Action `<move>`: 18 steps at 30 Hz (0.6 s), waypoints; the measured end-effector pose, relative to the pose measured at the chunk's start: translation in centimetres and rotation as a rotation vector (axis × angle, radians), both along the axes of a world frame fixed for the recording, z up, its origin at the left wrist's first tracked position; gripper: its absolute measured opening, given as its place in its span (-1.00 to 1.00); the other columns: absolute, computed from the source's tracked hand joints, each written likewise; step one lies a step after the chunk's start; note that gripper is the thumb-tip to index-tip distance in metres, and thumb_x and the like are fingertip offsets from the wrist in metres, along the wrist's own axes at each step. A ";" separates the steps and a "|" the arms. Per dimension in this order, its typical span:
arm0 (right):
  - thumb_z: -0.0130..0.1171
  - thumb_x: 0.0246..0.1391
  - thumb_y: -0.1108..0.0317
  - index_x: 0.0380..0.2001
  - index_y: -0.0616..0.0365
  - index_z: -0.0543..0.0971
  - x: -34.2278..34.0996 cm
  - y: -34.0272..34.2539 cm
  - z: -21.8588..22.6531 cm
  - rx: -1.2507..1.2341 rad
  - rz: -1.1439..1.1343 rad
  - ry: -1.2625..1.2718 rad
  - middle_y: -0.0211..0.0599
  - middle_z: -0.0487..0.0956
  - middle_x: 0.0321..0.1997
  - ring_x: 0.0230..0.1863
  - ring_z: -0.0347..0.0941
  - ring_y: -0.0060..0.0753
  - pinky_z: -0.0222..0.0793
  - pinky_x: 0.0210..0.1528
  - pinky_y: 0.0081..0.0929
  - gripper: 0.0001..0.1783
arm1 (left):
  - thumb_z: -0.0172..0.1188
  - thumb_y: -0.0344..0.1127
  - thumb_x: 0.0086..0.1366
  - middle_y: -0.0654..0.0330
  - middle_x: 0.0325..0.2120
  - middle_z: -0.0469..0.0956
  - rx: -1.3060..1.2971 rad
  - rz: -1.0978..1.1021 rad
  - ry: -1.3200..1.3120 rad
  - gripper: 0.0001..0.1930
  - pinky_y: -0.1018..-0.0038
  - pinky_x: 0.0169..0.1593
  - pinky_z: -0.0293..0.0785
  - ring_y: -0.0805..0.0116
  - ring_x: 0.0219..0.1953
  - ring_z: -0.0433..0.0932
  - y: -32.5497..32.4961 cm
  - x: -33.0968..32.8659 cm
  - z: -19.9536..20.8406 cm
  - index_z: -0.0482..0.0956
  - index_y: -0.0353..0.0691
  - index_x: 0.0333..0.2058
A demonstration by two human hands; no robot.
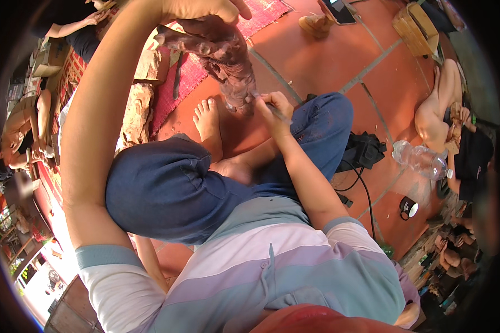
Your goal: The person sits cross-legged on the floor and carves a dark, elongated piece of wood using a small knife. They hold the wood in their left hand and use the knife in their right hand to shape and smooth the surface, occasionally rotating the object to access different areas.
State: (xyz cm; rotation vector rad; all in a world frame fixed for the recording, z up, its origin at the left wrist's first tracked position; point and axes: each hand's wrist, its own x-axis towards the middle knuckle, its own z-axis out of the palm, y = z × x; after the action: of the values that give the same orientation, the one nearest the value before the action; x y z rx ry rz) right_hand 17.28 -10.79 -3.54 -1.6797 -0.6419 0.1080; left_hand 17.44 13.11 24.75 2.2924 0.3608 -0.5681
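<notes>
At the top of the view, my left hand (208,8) is closed over the upper part of a reddish-brown wood carving (228,61) with knobbly, twisted shapes. The piece is held tilted above the floor, over my bare foot (207,117). My right hand (276,112) is closed in a pen-like grip round a slim tool (284,117), whose back end sticks out below the fingers. Its front end meets the lower right side of the carving. The exact kind of tip is too small to make out.
Rough logs (138,108) and a red mat (183,83) with a thin dark bar (177,76) lie left. Rightward are a black bag (365,151) with a cable, a clear plastic bottle (422,160) and a black cup (409,207). A phone (339,11) lies far off; people sit around.
</notes>
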 end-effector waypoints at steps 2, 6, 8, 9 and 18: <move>0.25 -0.14 0.45 -0.65 0.17 0.52 1.3 0.7 0.2 0.002 -0.044 -0.021 -0.21 0.52 -0.55 -0.51 0.46 -0.28 0.36 -0.42 -0.40 -0.87 | 0.18 -0.29 0.06 0.19 -0.22 0.59 -0.046 -0.016 -0.026 -0.53 0.49 -0.12 0.43 0.39 -0.18 0.51 0.9 0.0 -0.4 0.54 -0.21 0.01; 0.25 -0.15 0.45 -0.67 0.18 0.50 1.0 1.4 -0.4 -0.003 -0.081 -0.036 -0.22 0.49 -0.60 -0.53 0.46 -0.26 0.34 -0.45 -0.40 -0.86 | 0.18 -0.25 0.08 0.11 -0.27 0.62 -0.044 0.038 -0.009 -0.58 0.39 -0.15 0.47 0.26 -0.27 0.58 -1.7 -0.6 1.4 0.56 -0.25 -0.06; 0.24 -0.15 0.45 -0.67 0.19 0.50 0.4 0.7 -0.1 0.071 -0.007 -0.068 -0.22 0.48 -0.60 -0.53 0.45 -0.25 0.33 -0.45 -0.38 -0.86 | 0.14 -0.26 0.10 0.14 -0.16 0.56 -0.074 -0.062 -0.031 -0.56 0.47 0.01 0.37 0.36 -0.11 0.48 0.0 0.0 -0.1 0.53 -0.31 -0.04; 0.25 -0.15 0.45 -0.67 0.19 0.51 0.8 0.6 -0.2 0.043 -0.026 -0.047 -0.22 0.49 -0.59 -0.53 0.46 -0.25 0.34 -0.45 -0.38 -0.86 | 0.12 -0.27 0.11 0.15 -0.11 0.54 -0.097 -0.115 -0.041 -0.55 0.51 0.08 0.32 0.41 -0.04 0.44 0.2 0.2 -0.5 0.52 -0.33 -0.02; 0.23 -0.15 0.45 -0.66 0.21 0.51 1.3 0.9 0.4 0.028 0.009 0.047 -0.18 0.51 -0.56 -0.53 0.47 -0.26 0.38 -0.41 -0.41 -0.87 | 0.17 -0.29 0.14 0.18 -0.08 0.52 -0.177 -0.070 0.009 -0.52 0.51 0.10 0.31 0.39 -0.04 0.45 0.6 0.4 -0.6 0.45 -0.35 0.04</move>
State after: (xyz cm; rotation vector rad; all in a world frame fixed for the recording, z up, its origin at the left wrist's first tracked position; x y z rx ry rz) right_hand 18.62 -9.91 -3.11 -1.6429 -0.6128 0.1433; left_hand 17.81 13.68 24.12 2.1389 0.2252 -0.6202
